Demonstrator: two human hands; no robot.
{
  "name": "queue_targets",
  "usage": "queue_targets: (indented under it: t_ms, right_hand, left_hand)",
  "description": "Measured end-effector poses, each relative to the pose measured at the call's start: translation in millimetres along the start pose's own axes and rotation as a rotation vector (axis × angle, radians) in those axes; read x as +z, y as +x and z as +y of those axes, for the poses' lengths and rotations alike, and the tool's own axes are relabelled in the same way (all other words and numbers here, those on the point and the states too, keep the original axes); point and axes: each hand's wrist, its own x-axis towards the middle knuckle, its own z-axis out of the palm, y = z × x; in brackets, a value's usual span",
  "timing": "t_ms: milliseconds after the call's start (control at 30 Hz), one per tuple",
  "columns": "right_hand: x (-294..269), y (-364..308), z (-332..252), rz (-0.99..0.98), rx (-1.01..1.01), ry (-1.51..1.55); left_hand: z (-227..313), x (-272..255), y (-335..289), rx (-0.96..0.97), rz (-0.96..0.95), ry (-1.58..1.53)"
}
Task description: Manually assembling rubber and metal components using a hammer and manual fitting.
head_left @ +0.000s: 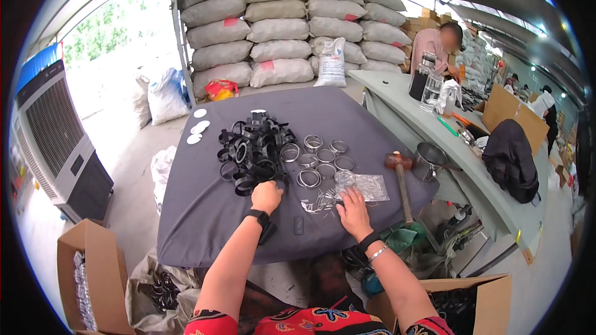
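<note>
My left hand [267, 198] is closed at the near edge of a heap of black ring-shaped bands [254, 149]; its curled fingers hide whatever they hold. A dark watch is on that wrist. To the right, my right hand [355, 213] rests with fingers apart beside a scatter of small metal pins [321, 202]. Its fingertips touch the near side of a clear plastic bag [374, 187] of similar pins. Between heap and bag lie several shiny metal rings [326, 170], some stacked. A small dark rectangular block [299, 226] lies on the cloth between my hands.
A mallet [400, 177] and a metal cup [427, 160] stand at the right side of the cloth-covered table [205, 211]. White discs [198, 128] lie far left. Cardboard boxes [102, 273] flank me below. A co-worker [434, 49] is at the long side table [397, 96].
</note>
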Motion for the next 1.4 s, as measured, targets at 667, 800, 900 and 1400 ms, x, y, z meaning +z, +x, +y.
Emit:
queue_targets:
  t_ms: [667, 800, 900, 1400]
  right_hand:
    - [50.6, 118.0, -73.6, -0.306, 0.116, -0.123]
    - [49.8, 115.6, -70.9, -0.233, 0.121, 0.012]
    - [29.8, 104.6, -73.1, -0.176, -0.120, 0.038]
    - [2.9, 46.2, -136.1, -0.504, -0.561, 0.156]
  left_hand:
    - [-87.9, -83.3, -153.4, -0.092, 0.141, -0.477]
    - [-88.8, -76.6, -158.4, -0.087, 0.242, -0.458]
    - [-87.6, -73.3, -157.4, -0.068, 0.284, -0.448]
    - [-89.2, -93.6, -172.6, 0.002, 0.283, -0.416]
